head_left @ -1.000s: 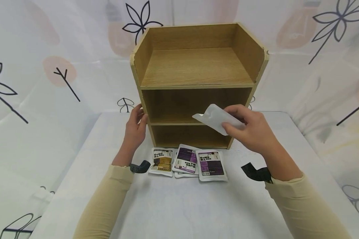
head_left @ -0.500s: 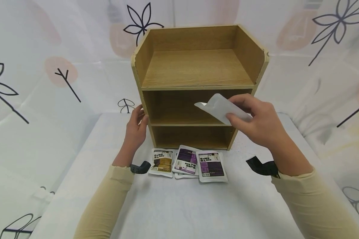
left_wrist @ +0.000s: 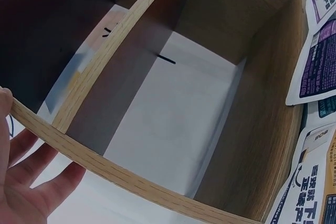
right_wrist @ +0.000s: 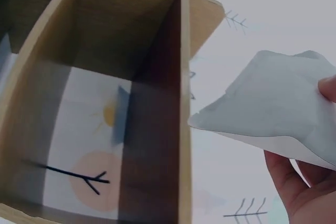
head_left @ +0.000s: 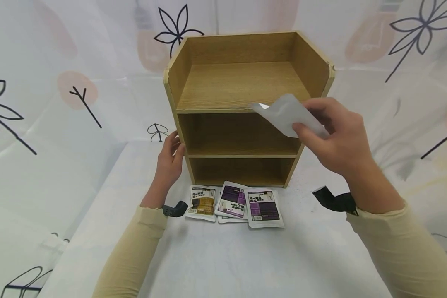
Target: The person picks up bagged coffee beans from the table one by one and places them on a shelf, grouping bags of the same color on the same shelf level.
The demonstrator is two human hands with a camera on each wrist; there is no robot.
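My right hand (head_left: 340, 134) pinches a whitish pouch (head_left: 292, 114) between thumb and fingers. The pouch is raised in front of the top shelf's front edge, its plain side toward me and its left corner curled up. In the right wrist view the pouch (right_wrist: 278, 98) overlaps the edge of the wooden shelf unit (right_wrist: 185, 103). My left hand (head_left: 169, 159) rests against the left side panel of the shelf unit (head_left: 242, 108). The left wrist view shows fingers (left_wrist: 63, 182) behind the panel's edge.
Several flat pouches lie at the foot of the shelf unit: a gold-labelled pouch (head_left: 202, 203) on the left, a purple-labelled pouch (head_left: 232, 200) over another in the middle, and a second purple-labelled pouch (head_left: 264, 208) on the right. A white patterned sheet (head_left: 78, 41) hangs behind and around.
My right hand has risen and moved right with the pouch, from the middle shelf's height up to the top shelf's front edge. The left hand stays at the side panel.
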